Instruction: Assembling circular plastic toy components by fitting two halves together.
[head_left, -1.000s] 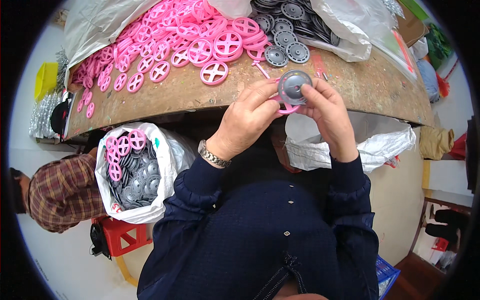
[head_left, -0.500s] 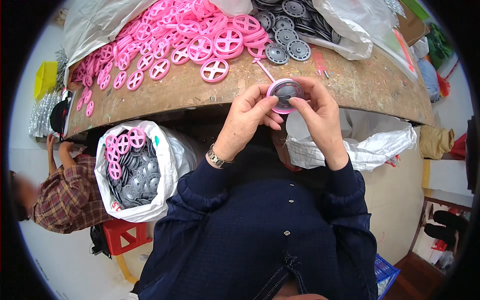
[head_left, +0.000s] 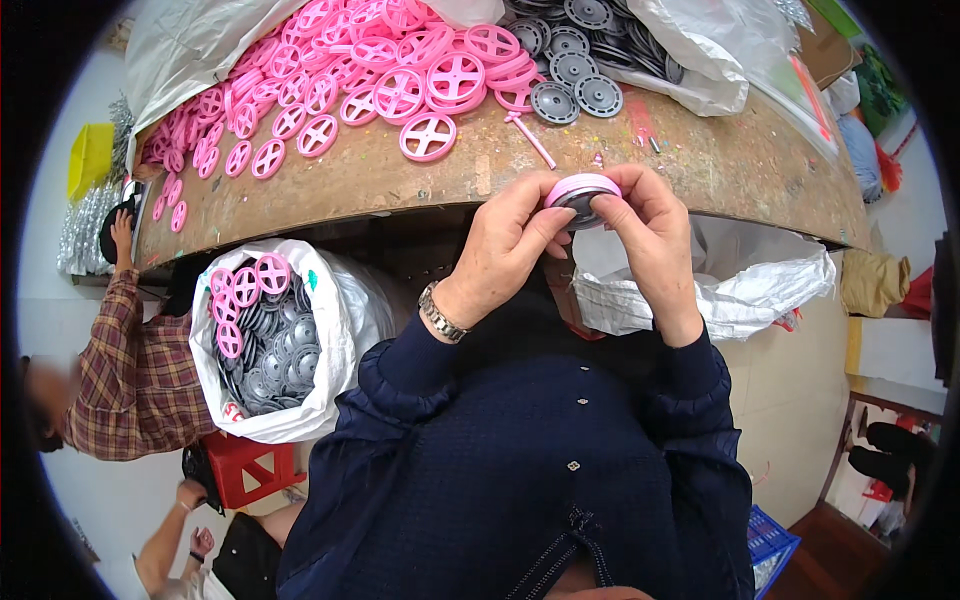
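A: What are the fingers (head_left: 545, 227) doing?

B: Holding. The left hand (head_left: 497, 238) and right hand (head_left: 652, 235) pinch a pink wheel (head_left: 584, 182) and a grey hubcap-like disc (head_left: 580, 206) together, thumbs against the grey side.

A: Where exactly?

B: In the air at the near edge of the counter (head_left: 730, 178).

A: What has changed?

B: A second ago the disc lay askew over the wheel; half a second ago they were lined up, face showing. Now the pair is tipped nearly edge-on. I'd read that as pressing the two into one piece; whether it is fully seated, I can't tell.

A: And farther out?

B: A pink rod (head_left: 532, 141) just beyond, then heaped pink spoked wheels (head_left: 455, 80), loose grey discs (head_left: 573, 69) beside them, and a white sack (head_left: 343, 335) at left holding both kinds.
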